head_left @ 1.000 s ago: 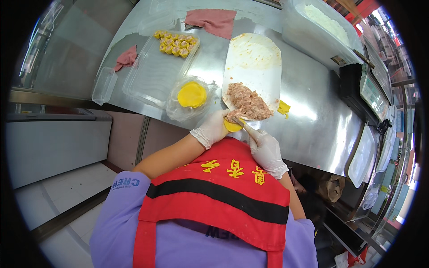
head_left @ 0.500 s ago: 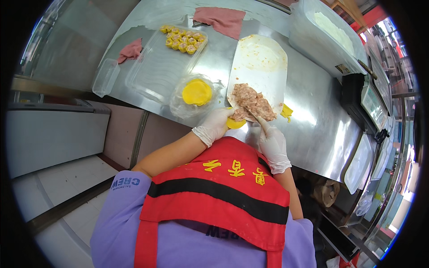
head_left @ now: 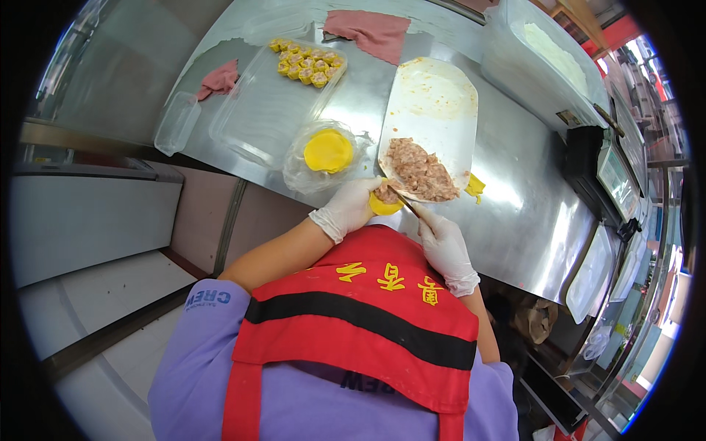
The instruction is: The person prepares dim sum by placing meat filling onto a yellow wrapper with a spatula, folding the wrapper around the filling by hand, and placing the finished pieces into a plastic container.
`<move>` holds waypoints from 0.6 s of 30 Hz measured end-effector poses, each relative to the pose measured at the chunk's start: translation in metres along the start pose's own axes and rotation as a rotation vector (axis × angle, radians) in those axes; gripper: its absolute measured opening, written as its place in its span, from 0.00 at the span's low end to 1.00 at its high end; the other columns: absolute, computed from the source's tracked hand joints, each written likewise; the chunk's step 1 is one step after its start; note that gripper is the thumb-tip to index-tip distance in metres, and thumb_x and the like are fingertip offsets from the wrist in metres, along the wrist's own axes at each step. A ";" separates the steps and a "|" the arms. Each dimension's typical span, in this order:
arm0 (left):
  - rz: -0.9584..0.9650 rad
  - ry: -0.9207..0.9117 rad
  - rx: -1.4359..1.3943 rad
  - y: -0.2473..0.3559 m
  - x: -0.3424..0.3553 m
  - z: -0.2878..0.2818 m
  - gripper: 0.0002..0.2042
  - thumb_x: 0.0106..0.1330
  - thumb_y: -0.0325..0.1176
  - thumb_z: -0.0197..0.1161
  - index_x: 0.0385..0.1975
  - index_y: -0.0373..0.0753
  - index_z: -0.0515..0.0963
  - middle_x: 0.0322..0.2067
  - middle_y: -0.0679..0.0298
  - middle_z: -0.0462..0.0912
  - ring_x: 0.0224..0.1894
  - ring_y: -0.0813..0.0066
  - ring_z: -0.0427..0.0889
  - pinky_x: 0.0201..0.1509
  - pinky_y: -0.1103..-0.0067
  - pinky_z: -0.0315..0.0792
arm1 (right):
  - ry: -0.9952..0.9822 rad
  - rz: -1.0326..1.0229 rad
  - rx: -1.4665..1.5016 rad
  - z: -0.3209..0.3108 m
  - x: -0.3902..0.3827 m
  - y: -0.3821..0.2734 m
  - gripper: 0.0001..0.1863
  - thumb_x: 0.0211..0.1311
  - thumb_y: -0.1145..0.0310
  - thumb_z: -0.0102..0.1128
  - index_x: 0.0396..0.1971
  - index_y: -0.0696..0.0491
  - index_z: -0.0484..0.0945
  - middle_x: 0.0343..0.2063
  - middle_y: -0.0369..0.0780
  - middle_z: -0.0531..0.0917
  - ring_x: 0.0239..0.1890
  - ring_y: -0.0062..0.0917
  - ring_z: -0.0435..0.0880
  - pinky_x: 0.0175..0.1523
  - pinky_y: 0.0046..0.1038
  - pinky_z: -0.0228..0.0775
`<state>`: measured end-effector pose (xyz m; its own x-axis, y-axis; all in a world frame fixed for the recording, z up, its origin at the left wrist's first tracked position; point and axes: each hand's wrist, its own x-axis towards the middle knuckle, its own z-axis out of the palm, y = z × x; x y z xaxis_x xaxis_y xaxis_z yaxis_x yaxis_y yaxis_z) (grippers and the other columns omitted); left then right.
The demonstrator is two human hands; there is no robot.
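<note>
My left hand (head_left: 348, 208), in a white glove, is closed on a round yellow dumpling wrapper (head_left: 385, 209). A lump of minced meat lies on that wrapper. With my gloved right hand (head_left: 447, 248) I grip a thin dark spatula-like tool (head_left: 407, 204), its tip at the meat on the wrapper. Just beyond both hands is a white tray (head_left: 429, 88) with a mound of minced meat (head_left: 423, 173) at its near end. A stack of yellow wrappers (head_left: 328, 151) rests on clear plastic film, left of the tray.
Several finished open-topped dumplings (head_left: 309, 64) fill the far end of a clear plastic container (head_left: 246, 121). Pink cloths (head_left: 368, 33) lie at the back and left. A yellow scrap (head_left: 474, 188) sits beside the tray. At right stand a large tub (head_left: 515, 62) and a scale (head_left: 612, 176).
The tool has moved left from the meat mound to the wrapper, which now carries a lump of meat. My right hand has drawn slightly nearer to me.
</note>
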<state>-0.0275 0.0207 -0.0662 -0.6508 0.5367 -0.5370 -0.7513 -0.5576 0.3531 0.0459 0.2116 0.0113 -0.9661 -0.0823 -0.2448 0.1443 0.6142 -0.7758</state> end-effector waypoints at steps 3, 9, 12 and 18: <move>0.179 -0.167 0.562 0.010 -0.013 -0.015 0.18 0.73 0.32 0.44 0.53 0.22 0.65 0.49 0.51 0.75 0.54 0.64 0.75 0.61 0.69 0.69 | -0.023 -0.145 0.044 -0.006 -0.008 -0.004 0.17 0.59 0.75 0.52 0.48 0.53 0.80 0.33 0.49 0.82 0.36 0.40 0.82 0.42 0.32 0.72; -0.017 -0.314 -0.122 0.023 -0.017 0.005 0.18 0.73 0.34 0.44 0.54 0.25 0.66 0.47 0.55 0.75 0.53 0.65 0.76 0.60 0.69 0.70 | 0.141 -0.157 0.302 -0.018 -0.011 0.010 0.15 0.59 0.78 0.52 0.45 0.59 0.80 0.38 0.46 0.83 0.41 0.30 0.84 0.47 0.24 0.72; 0.045 -0.055 0.108 0.029 -0.028 0.017 0.17 0.73 0.34 0.45 0.54 0.27 0.66 0.46 0.56 0.75 0.52 0.65 0.76 0.59 0.68 0.71 | 0.138 -0.122 0.243 -0.023 -0.004 0.001 0.14 0.60 0.77 0.54 0.46 0.60 0.80 0.39 0.47 0.84 0.42 0.31 0.84 0.49 0.25 0.72; 0.020 0.165 0.159 0.024 -0.026 -0.006 0.11 0.70 0.33 0.50 0.40 0.30 0.72 0.39 0.58 0.76 0.42 0.67 0.80 0.51 0.70 0.76 | 0.133 0.017 -0.054 -0.010 0.000 0.007 0.17 0.61 0.73 0.49 0.49 0.54 0.78 0.33 0.53 0.81 0.36 0.42 0.82 0.44 0.35 0.73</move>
<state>-0.0277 -0.0104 -0.0482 -0.6492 0.4086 -0.6416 -0.7544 -0.4536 0.4745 0.0447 0.2237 0.0114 -0.9839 0.0311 -0.1762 0.1530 0.6563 -0.7388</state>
